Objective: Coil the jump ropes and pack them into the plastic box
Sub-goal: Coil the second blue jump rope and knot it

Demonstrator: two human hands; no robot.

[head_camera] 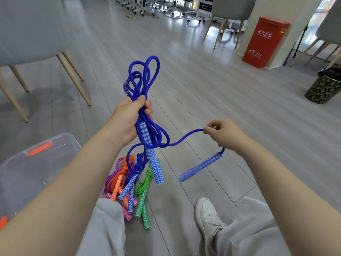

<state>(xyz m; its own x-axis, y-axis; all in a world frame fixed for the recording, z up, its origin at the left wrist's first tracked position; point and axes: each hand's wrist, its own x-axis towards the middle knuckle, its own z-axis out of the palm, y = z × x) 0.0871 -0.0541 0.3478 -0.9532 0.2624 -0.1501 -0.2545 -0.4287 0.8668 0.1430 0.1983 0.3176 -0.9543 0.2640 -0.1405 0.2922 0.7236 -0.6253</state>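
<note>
A person is bundling a royal-blue braided jump rope (147, 85) above a grey plank floor (212, 89).

The left hand (127, 119) is clamping its grip around the middle of the gathered loops, whose long axis is running near upright: the loop ends are pointing up and away, while one blue-and-white patterned handle (154, 164) is hanging downward below the fist. The right hand (224, 133) is pinching the rope's free length, drawn out sideways from the bundle; the second patterned handle (201, 166) is dangling below it, slanting down to the left and blurred. Coiled purple, orange, blue and green ropes (129, 183) are lying on the floor between the knees, just beside a clear plastic box with orange latches (36, 159) at left.
</note>
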